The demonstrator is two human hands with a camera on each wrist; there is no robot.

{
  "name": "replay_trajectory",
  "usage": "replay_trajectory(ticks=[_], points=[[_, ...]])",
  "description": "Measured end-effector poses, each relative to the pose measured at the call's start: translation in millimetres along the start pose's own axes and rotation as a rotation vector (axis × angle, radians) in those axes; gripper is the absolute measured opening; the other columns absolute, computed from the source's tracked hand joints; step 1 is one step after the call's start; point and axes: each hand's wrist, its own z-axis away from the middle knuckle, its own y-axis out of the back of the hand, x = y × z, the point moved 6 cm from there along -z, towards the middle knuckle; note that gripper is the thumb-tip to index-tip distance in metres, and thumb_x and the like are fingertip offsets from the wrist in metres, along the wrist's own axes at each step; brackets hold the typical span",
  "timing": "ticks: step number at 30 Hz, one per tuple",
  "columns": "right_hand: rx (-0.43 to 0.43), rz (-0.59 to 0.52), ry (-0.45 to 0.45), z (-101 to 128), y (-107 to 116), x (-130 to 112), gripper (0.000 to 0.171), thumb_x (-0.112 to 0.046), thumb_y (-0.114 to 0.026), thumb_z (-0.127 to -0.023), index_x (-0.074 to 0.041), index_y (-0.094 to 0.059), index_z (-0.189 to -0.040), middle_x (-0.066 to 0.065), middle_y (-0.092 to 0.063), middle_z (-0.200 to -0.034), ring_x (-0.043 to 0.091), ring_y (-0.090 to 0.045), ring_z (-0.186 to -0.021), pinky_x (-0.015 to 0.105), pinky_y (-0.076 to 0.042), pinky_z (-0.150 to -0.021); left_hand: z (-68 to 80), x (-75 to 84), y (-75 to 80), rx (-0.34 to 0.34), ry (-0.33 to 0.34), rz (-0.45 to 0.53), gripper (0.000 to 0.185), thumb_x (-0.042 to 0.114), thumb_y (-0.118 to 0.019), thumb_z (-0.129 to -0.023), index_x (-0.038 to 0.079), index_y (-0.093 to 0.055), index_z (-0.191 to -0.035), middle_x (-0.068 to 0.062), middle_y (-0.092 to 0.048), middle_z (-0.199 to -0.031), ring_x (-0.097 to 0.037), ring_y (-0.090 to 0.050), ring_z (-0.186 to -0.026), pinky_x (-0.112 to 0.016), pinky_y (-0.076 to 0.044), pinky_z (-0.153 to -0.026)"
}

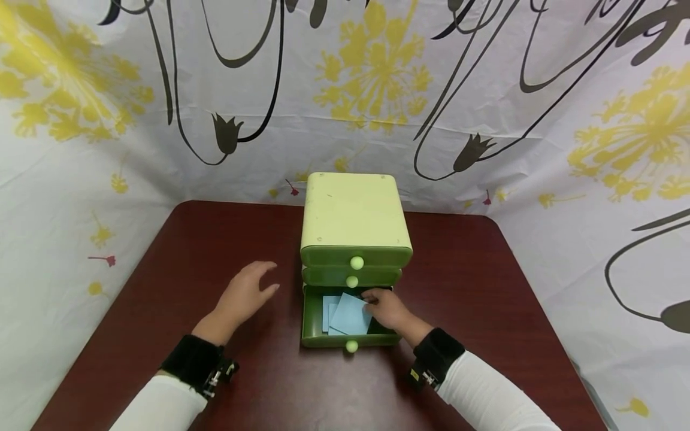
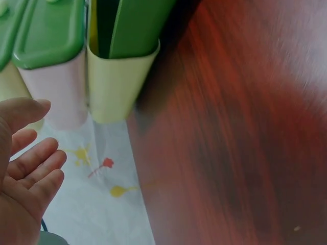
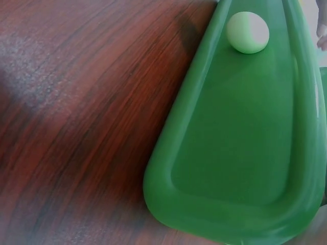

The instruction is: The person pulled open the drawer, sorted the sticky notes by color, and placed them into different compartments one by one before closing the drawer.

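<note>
A small drawer cabinet [image 1: 353, 209] with a pale yellow top and green drawers stands on the table. Its bottom drawer [image 1: 312, 320] is pulled out, and several light blue paper sheets [image 1: 326, 314] lie inside. The top blue sheet [image 1: 350, 315] is turned askew over the others. My right hand [image 1: 389, 308] reaches into the drawer and pinches this sheet near its right corner, between thumb and fingers. Left of the cabinet, my left hand [image 1: 242, 293] hovers with fingers spread and loosely bent, holding nothing. The left wrist view shows its palm and fingertips [image 2: 48, 145] beside the cabinet's side.
Two upper drawers [image 1: 323, 257] are closed, each with a round pale green knob [image 1: 357, 263]. The bottom drawer's front and knob [image 3: 248, 32] fill much of the right wrist view. Dark red-brown table [image 1: 242, 233] surrounds the cabinet; a flower-patterned white cloth [image 1: 269, 149] hangs behind.
</note>
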Motion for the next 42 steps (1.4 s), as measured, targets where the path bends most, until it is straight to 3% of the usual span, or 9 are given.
replay_trajectory(ticks=[6, 11, 18, 23, 26, 29, 33, 38, 42], points=[[0.005, -0.005, 0.027, 7, 3, -3, 0.033, -0.003, -0.058, -0.094, 0.009, -0.057, -0.125, 0.021, -0.06, -0.122, 0.037, -0.057, -0.111, 0.045, -0.051, -0.088, -34.5, -14.2, 2.5, -0.061, 0.077, 0.068, 0.048, 0.014, -0.066, -0.091, -0.004, -0.05, -0.133, -0.024, -0.054, -0.129, -0.04, -0.051, -0.12, -0.053, -0.045, -0.096], [0.013, 0.011, 0.071, 16, 9, -1, 0.034, -0.004, -0.056, -0.096, 0.005, -0.056, -0.129, 0.02, -0.059, -0.126, 0.036, -0.056, -0.115, 0.044, -0.049, -0.091, -59.4, -15.9, 11.8, -0.067, 0.123, 0.096, 0.05, 0.016, -0.063, -0.094, -0.005, -0.047, -0.136, -0.026, -0.051, -0.133, -0.042, -0.047, -0.124, -0.054, -0.042, -0.099], [0.227, -0.09, 0.052, 36, 41, 13, 0.026, -0.002, -0.059, -0.093, 0.003, -0.063, -0.118, 0.013, -0.067, -0.11, 0.031, -0.062, -0.104, 0.043, -0.052, -0.086, -89.3, -12.6, 25.4, -0.027, 0.164, 0.146, 0.044, 0.02, -0.053, -0.099, -0.005, -0.046, -0.135, -0.027, -0.05, -0.133, -0.042, -0.047, -0.123, -0.055, -0.042, -0.097], [0.329, -0.143, -0.1, 58, 58, 44, 0.024, -0.006, -0.057, -0.095, 0.002, -0.063, -0.117, 0.012, -0.066, -0.109, 0.029, -0.06, -0.104, 0.043, -0.051, -0.086, -107.7, -12.3, 30.6, -0.004, 0.262, 0.261, 0.049, 0.03, -0.048, -0.101, -0.002, -0.044, -0.138, -0.026, -0.046, -0.138, -0.041, -0.042, -0.127, -0.055, -0.041, -0.099], [0.296, -0.186, -0.203, 70, 57, 62, 0.024, -0.008, -0.055, -0.095, 0.004, -0.062, -0.115, 0.013, -0.065, -0.108, 0.028, -0.062, -0.097, 0.04, -0.053, -0.079, -117.4, -9.9, 30.7, -0.005, 0.318, 0.327, 0.055, 0.039, -0.046, -0.101, 0.001, -0.042, -0.141, -0.023, -0.042, -0.142, -0.04, -0.04, -0.129, -0.055, -0.039, -0.102], [0.226, -0.276, -0.25, 79, 49, 75, 0.02, -0.004, -0.053, -0.094, 0.009, -0.061, -0.107, 0.016, -0.065, -0.101, 0.027, -0.063, -0.088, 0.04, -0.055, -0.073, -124.6, -3.3, 31.6, -0.006, 0.349, 0.392, 0.063, 0.049, -0.041, -0.1, 0.004, -0.038, -0.145, -0.021, -0.036, -0.148, -0.039, -0.037, -0.133, -0.055, -0.037, -0.104], [0.076, -0.404, -0.251, 86, 32, 82, 0.02, -0.002, -0.052, -0.092, 0.015, -0.06, -0.1, 0.018, -0.067, -0.093, 0.025, -0.066, -0.083, 0.039, -0.057, -0.073, -135.2, 8.9, 34.3, -0.007, 0.354, 0.477, 0.07, 0.057, -0.04, -0.098, 0.007, -0.036, -0.147, -0.017, -0.034, -0.15, -0.037, -0.035, -0.135, -0.054, -0.035, -0.106], [-0.12, -0.536, -0.239, 88, 8, 74, 0.03, -0.006, -0.055, -0.092, 0.018, -0.059, -0.108, 0.019, -0.07, -0.096, 0.025, -0.069, -0.084, 0.037, -0.057, -0.076, -150.9, 24.2, 41.6, -0.002, 0.314, 0.536, 0.074, 0.059, -0.045, -0.095, 0.008, -0.033, -0.148, -0.015, -0.039, -0.146, -0.034, -0.036, -0.134, -0.052, -0.035, -0.106], [-0.198, -0.582, -0.243, 87, -6, 64, 0.034, -0.008, -0.056, -0.092, 0.019, -0.057, -0.113, 0.021, -0.069, -0.099, 0.027, -0.069, -0.088, 0.038, -0.057, -0.077, -161.7, 32.3, 44.8, 0.005, 0.302, 0.521, 0.077, 0.057, -0.048, -0.095, 0.007, -0.029, -0.15, -0.015, -0.039, -0.147, -0.032, -0.04, -0.132, -0.049, -0.037, -0.105]])
